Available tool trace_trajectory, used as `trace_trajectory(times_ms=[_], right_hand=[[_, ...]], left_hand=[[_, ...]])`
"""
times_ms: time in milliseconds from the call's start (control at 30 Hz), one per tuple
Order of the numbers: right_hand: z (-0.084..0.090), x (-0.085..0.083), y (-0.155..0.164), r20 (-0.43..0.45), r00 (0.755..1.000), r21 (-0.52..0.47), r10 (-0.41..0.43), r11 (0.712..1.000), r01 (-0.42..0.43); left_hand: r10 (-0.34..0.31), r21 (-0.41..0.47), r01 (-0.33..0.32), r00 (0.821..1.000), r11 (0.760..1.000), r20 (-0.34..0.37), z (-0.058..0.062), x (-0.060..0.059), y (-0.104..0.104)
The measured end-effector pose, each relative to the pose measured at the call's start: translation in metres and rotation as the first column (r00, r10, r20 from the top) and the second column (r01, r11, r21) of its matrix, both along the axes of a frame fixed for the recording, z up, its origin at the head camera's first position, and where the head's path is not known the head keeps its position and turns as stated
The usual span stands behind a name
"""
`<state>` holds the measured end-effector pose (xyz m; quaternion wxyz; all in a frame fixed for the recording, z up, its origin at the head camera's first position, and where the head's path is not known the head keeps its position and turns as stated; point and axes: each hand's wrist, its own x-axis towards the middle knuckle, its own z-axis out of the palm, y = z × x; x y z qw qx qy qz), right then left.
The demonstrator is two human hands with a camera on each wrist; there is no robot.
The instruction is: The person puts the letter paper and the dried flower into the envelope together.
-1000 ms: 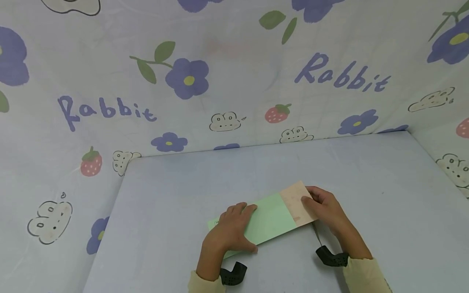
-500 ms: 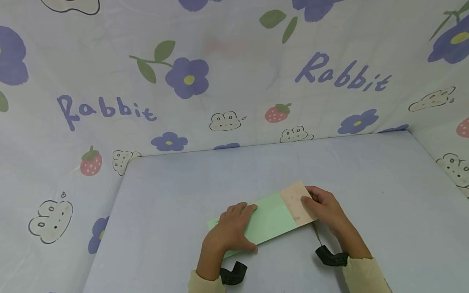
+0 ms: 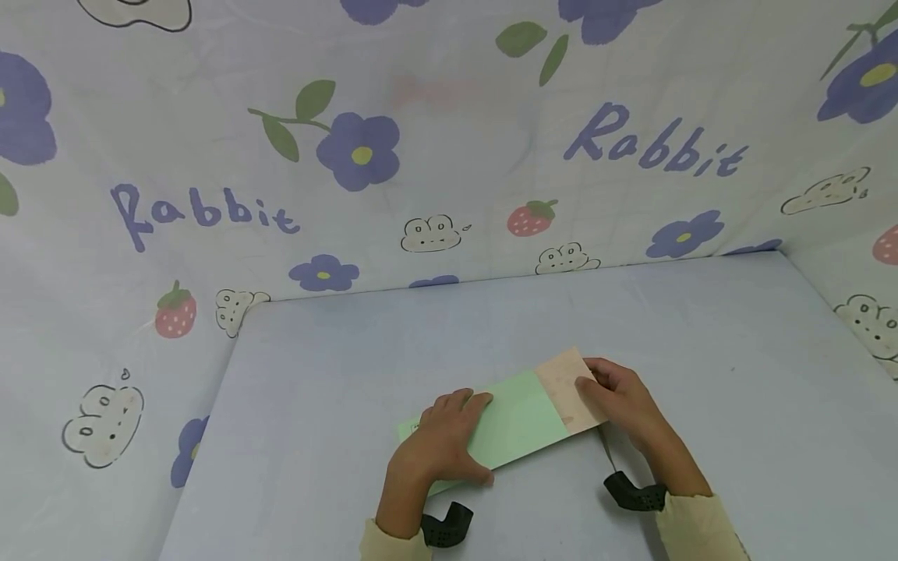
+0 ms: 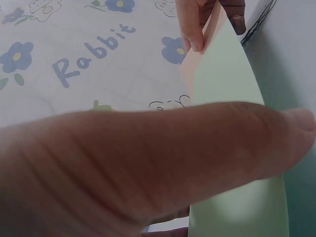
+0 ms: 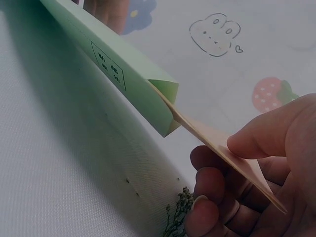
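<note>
1. The table (image 3: 701,374), covered in a pale lilac cloth, fills the lower half of the head view, with a printed "Rabbit" curtain (image 3: 210,156) hung behind and to both sides.

2. The green envelope (image 3: 515,425) lies slantwise near the front middle of the table, lifted a little off the cloth at its right end, as the right wrist view shows. It looks light, thin and easily creased, so flat pressure on its broad face, or a hold along its edges, seems to suit it better than a squeeze in the middle.

3. The peach card (image 3: 570,388) sticks out of the envelope's open right end. It seems stiffer than the envelope but still bendable; the free outer end is the natural place to hold it.

4. The left hand (image 3: 445,444) lies on the envelope's left part, fingers fairly straight and spread on the green face, thumb along the near edge, holding it down.

5. The right hand (image 3: 620,397) pinches the card's outer end, thumb on top and curled fingers beneath.

6. A small dried sprig (image 5: 178,212) lies on the cloth just under the right hand's fingers.

7. Against the earlier frames nothing has visibly shifted: hands, envelope and card keep the same places.
</note>
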<state>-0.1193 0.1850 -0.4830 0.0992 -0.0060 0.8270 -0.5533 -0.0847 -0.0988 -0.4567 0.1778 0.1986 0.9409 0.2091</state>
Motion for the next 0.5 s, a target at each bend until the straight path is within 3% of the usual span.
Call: trace_trajectory(times_ms=[500], right_hand=[[-0.0003,0.0004,0.0000,0.002,1.000,-0.008,0.010,1.000,-0.009]], left_hand=[[0.005,0.003,-0.005,1.000,1.000,0.008,-0.0007,0.0001,-0.0001]])
